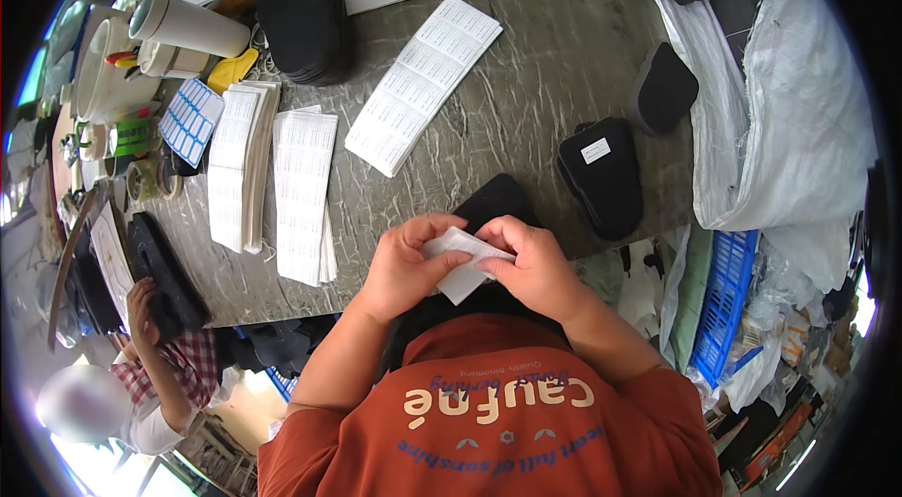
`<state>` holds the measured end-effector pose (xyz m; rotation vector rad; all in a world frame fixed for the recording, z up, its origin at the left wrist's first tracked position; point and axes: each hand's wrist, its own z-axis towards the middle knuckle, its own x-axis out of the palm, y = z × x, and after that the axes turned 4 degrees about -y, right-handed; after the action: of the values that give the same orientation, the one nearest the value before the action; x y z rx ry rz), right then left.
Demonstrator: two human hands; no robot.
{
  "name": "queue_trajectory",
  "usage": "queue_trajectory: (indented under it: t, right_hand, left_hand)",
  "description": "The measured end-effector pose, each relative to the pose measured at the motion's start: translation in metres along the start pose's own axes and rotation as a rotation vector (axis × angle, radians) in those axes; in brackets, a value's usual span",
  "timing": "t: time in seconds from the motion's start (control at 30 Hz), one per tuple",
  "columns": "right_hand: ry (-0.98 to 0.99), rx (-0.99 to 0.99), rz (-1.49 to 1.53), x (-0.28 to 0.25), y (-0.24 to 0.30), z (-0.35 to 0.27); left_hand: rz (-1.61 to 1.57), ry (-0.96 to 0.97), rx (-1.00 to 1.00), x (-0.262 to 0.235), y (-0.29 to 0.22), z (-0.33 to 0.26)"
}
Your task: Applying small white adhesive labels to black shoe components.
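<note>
A small piece of white paper (462,281), apparently folded or layered, is pinched between my two hands close to my chest. My left hand (402,264) grips its left side, thumb on top. The fingers of my right hand (532,262) close on its right edge. Just beyond them a black pad (503,198) lies at the table's near edge, partly covered by my hands. To the right rests a black shaped pad (609,192) bearing a white label (596,151), with another dark pad (665,88) behind it. Printed label sheets (423,85) lie ahead.
At left are label stacks (240,163), loose label strips (303,187), a blue-and-white sticker sheet (192,121) and a white cup (188,24). Black pads (303,25) are piled behind. A white sack (799,93) and blue crate (725,295) stand right. A co-worker's hand (141,314) touches a black piece.
</note>
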<state>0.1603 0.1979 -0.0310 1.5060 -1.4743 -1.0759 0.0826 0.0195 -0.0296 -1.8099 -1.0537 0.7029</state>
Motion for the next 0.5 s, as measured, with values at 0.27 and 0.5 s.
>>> queue_trajectory:
  t: [0.27, 0.5]
  right_hand:
    - [-0.012, 0.243, 0.028, -0.004, 0.006, -0.003]
    - [-0.288, -0.309, -0.204, 0.001, -0.008, 0.000]
  left_hand:
    - [0.266, -0.129, -0.027, -0.002, 0.008, -0.005]
    - [0.197, -0.257, -0.135, -0.008, 0.027, -0.011]
